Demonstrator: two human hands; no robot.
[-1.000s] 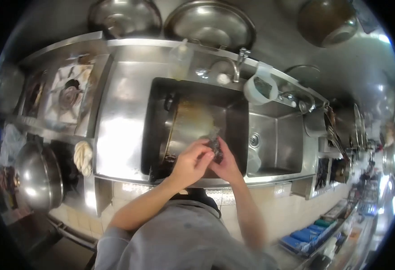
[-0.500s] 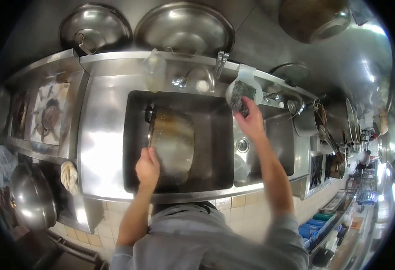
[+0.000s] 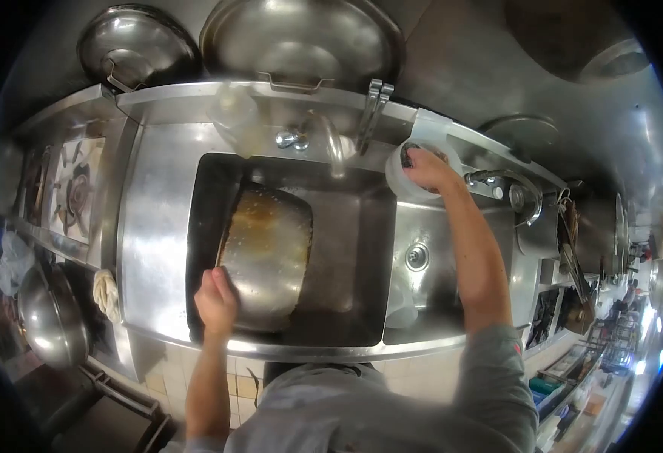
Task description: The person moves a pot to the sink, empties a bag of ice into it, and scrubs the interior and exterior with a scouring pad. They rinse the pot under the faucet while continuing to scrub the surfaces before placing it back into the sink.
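My left hand [image 3: 216, 300] is closed on the near left edge of a stained metal pan [image 3: 267, 260], which leans inside the left sink basin [image 3: 339, 264]. Brown scorch marks and small droplets or suds cover the pan's upper part. At the back right, my right hand [image 3: 430, 170] reaches into a whitish plastic container [image 3: 398, 180] above the right basin. Its fingers are closed round a dark grey scouring pad [image 3: 406, 156], most of which the hand hides.
A curved faucet [image 3: 334, 147] rises behind the left basin, and another faucet [image 3: 524, 189] stands farther right. A translucent jug [image 3: 235, 117] and tongs [image 3: 374, 113] are along the back ledge. Large metal pans [image 3: 301, 38] lean on the wall. A stove burner [image 3: 78, 192] lies left.
My right hand has lowered the scouring pad from above the container's rim into it. My left hand keeps hold of the pan. The view has shifted slightly.
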